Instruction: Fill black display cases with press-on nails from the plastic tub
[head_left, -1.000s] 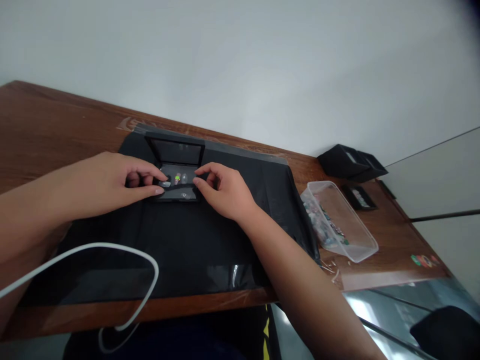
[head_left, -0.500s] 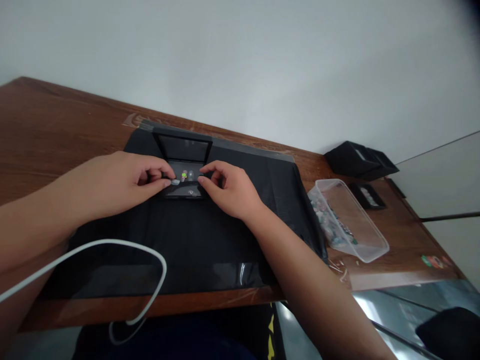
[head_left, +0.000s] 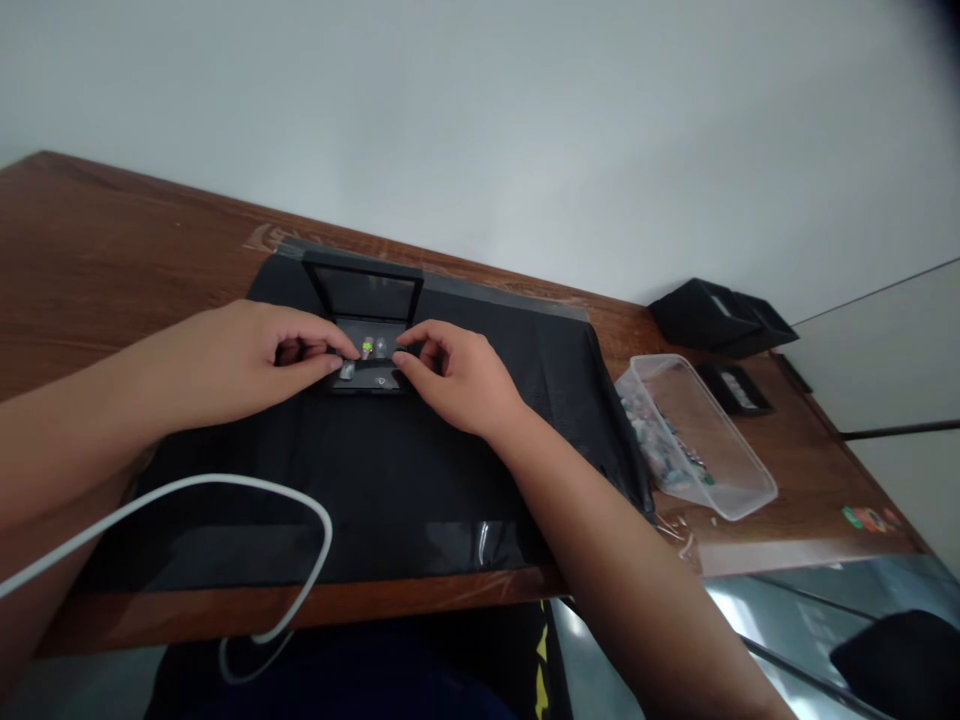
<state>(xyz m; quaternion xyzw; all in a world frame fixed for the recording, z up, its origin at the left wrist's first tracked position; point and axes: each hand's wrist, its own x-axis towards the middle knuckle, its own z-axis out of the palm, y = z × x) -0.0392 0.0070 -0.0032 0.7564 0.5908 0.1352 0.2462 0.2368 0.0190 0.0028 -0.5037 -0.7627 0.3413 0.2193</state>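
A small black case (head_left: 360, 262) stands on the black mat with its windowed lid raised at the back. A dark strip (head_left: 377, 363) crosses its inside from side to side. Behind the strip lie a pink and yellow-green piece (head_left: 367, 347) and a clear oval piece (head_left: 381, 347). In front of it are a pale clear piece (head_left: 347, 370) and a tiny light piece (head_left: 381, 381). My left hand (head_left: 281, 350) has thumb and index bent together at the case's left side, beside the pale piece; what they grip is hidden. My right hand (head_left: 457, 370) pinches the case's right side near the strip's end.
A black mat (head_left: 450, 480) covers this part of the wooden table (head_left: 135, 240). A white cable (head_left: 225, 480) loops across the front left. To the right stand a clear plastic bin (head_left: 720, 460) with small packets, black boxes (head_left: 705, 315) and a small black tray (head_left: 735, 390).
My left index fingertip has moved slightly right, onto the strip's left end. The pale clear piece now shows more fully, a little lower, below the fingertips. My right hand has barely moved.
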